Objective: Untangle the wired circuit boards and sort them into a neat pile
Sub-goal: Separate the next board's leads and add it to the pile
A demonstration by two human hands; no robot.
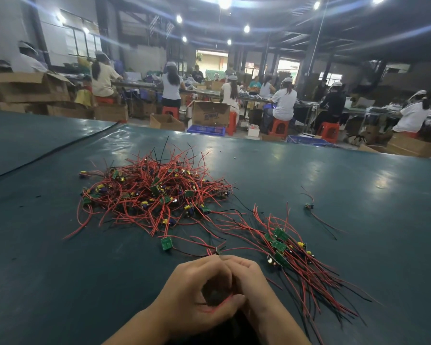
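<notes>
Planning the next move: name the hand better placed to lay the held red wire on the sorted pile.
Right, probably. The right hand is nearer the sorted pile; the left hand, also gripping the red wire, would cross over.

The table cover [60,245]: smooth, glossy dark-teal sheet with bright reflections. Ahead-left of the left hand [197,290], tangled heap [154,192]: red and black plastic-sheathed wires, green boards, glossy yellow parts. Beside the right hand [250,277], sorted pile [284,250]: same materials. The red wire [220,304] gripped in both hands: smooth plastic sheath. Far beyond the hands, boxes [210,113]: matt brown cardboard.
</notes>
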